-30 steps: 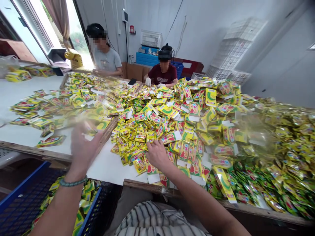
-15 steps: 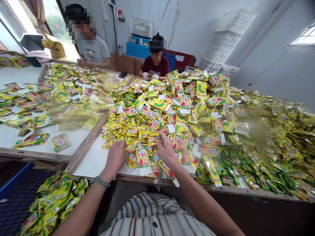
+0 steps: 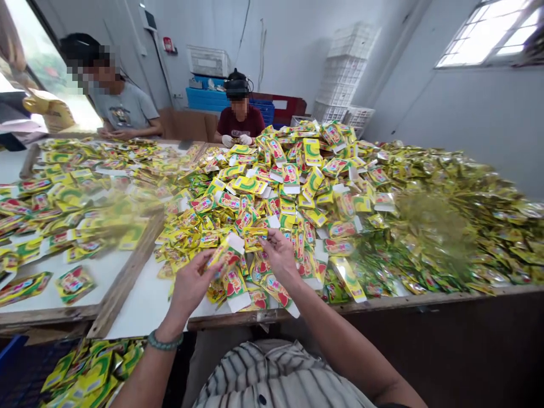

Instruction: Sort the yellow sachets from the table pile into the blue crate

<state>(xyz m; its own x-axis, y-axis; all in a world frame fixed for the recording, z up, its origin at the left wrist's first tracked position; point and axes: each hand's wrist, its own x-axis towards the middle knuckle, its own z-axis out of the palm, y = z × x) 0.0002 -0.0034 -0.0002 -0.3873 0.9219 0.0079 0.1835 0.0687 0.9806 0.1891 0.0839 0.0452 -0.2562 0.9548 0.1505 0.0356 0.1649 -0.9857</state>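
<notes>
Got a box [image 3: 226,256] pinched in my left hand [image 3: 190,284], white end towards the little yellow packet [image 3: 254,240] my right hand [image 3: 281,259] is gripping. Hands near each other, pile [image 3: 293,211] right behind.

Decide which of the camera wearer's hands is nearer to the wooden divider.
Left. The left hand, holding a box, is to the right of the wooden divider; the right hand, with a packet, is farther to its right.

Blue crate [image 3: 12,352] cropped at lower left, foil packets [image 3: 442,232] blurred at right
</notes>
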